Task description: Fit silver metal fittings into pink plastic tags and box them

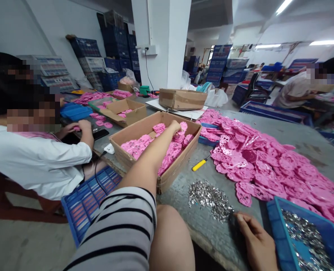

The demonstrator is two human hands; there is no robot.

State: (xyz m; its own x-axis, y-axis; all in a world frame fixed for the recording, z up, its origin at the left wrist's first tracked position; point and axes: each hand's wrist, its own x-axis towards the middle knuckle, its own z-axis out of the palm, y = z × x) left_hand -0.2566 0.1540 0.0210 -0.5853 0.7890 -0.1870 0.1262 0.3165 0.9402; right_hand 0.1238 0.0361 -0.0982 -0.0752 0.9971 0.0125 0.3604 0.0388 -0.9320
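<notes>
My left hand [176, 127] reaches into an open cardboard box [143, 165]. Its fingers are curled at a pink openwork piece [183, 127], partly hidden by the hand itself. More pink pieces [137, 146] lie in the box, several with small shiny bits on them. At the table's near edge my right hand [255, 237] rests with thumb and forefinger drawn together; whatever is in the pinch is too small or dark to make out. Just beyond its fingertips lies a loose heap of small silvery metal parts [209, 197].
A big pile of pink pieces [271, 162] covers the right of the table. A blue bin [277, 222] of metal parts stands right of my right hand. A yellow-handled tool [199, 164] lies beside the box. To the left sits a co-worker [43, 162], above a blue crate [82, 199].
</notes>
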